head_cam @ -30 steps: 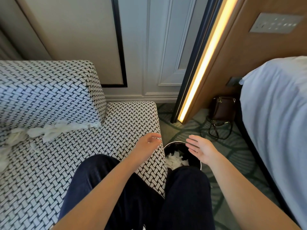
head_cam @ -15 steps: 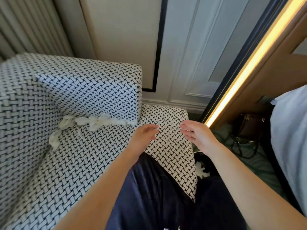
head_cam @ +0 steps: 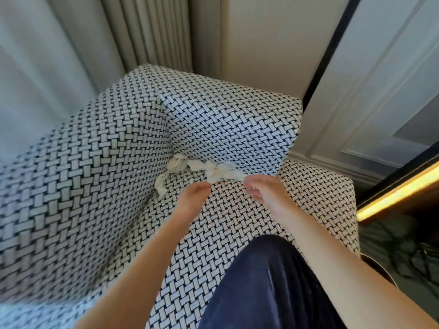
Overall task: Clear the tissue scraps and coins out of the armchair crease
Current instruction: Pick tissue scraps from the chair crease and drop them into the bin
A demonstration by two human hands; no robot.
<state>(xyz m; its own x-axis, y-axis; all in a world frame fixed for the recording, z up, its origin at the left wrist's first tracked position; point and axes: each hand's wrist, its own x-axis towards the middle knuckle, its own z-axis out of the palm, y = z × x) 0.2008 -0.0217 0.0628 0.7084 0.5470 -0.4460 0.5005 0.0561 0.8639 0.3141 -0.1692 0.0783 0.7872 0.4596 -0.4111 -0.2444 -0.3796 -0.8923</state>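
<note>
Tissue scraps (head_cam: 202,168) line the armchair (head_cam: 225,119) crease; our left hand (head_cam: 193,198) and right hand (head_cam: 263,189) are at them, and we cannot tell their grip.

The armchair (head_cam: 225,119) is covered in coarse, matt cloth with a black-and-white basketweave. The tissue scraps (head_cam: 213,170) are soft, crumpled white paper. The dark trousers (head_cam: 261,281) have a faint sheen, the pleated curtain (head_cam: 154,32) is matt cloth, and the wall panelling (head_cam: 380,79) is smooth and painted.
</note>
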